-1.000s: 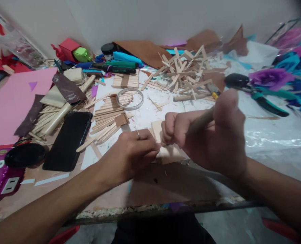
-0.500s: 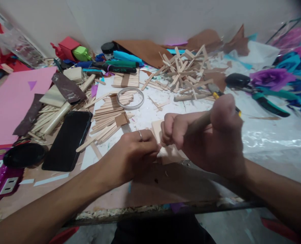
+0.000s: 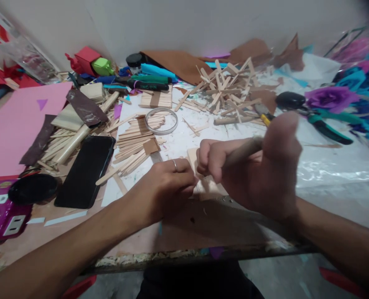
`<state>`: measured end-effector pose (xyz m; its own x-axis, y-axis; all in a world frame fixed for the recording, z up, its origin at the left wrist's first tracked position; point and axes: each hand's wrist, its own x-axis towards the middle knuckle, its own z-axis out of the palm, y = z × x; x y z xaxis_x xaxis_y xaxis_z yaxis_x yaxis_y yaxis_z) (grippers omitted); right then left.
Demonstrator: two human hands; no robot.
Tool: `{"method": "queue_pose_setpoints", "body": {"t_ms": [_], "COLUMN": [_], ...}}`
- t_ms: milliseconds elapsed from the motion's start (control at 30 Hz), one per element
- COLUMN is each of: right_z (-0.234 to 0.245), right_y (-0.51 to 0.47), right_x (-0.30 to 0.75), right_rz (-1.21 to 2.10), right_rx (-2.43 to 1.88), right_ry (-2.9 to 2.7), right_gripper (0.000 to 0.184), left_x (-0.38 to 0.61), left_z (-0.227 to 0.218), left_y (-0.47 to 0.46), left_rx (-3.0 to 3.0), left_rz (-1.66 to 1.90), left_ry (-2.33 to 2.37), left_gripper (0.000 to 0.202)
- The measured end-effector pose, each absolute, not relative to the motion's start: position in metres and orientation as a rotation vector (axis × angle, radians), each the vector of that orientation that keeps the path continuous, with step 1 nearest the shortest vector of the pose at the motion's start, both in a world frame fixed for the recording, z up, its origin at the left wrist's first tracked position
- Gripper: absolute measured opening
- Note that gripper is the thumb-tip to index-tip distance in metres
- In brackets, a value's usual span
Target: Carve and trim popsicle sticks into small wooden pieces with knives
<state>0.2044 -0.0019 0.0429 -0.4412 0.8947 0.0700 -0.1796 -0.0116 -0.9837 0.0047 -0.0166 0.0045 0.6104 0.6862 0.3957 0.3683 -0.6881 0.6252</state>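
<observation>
R hand clenched round wooden handle, tip hidden; L hand, fingers curled, pinching edge of stick panel, flat nr front edge of bench, mid-width; loose stick pile twd back edge; black phone twd left edge.

Bare matt wood noted on panel at grip; smooth wood on handle above it. Same wood on sticks left of grip. Glossy black phone farther left. Glossy plastic sheet right of grip.
</observation>
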Motion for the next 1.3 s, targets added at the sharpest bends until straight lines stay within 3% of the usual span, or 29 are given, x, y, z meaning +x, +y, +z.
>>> {"method": "queue_pose_setpoints", "body": {"t_ms": [233, 433, 633, 1300], "right_z": [0.043, 0.041, 0.035, 0.042], "right_y": [-0.001, 0.004, 0.010, 0.009], "right_x": [0.202, 0.201, 0.188, 0.177], "right_rz": [1.593, 1.686, 1.664, 1.669], "right_rx": [-0.675, -0.530, -0.514, -0.649], "right_ry": [-1.471, -1.439, -1.208, -1.084], "right_gripper": [0.069, 0.049, 0.064, 0.070], "left_x": [0.003, 0.003, 0.006, 0.010], "left_z": [0.007, 0.007, 0.013, 0.009], "left_y": [-0.015, -0.013, -0.014, -0.015], "left_rx": [2.360, 2.363, 2.434, 2.460], "left_rz": [0.776, 0.829, 0.746, 0.745], "left_ry": [0.808, 0.754, 0.816, 0.809], "left_gripper": [0.017, 0.017, 0.023, 0.024]}}
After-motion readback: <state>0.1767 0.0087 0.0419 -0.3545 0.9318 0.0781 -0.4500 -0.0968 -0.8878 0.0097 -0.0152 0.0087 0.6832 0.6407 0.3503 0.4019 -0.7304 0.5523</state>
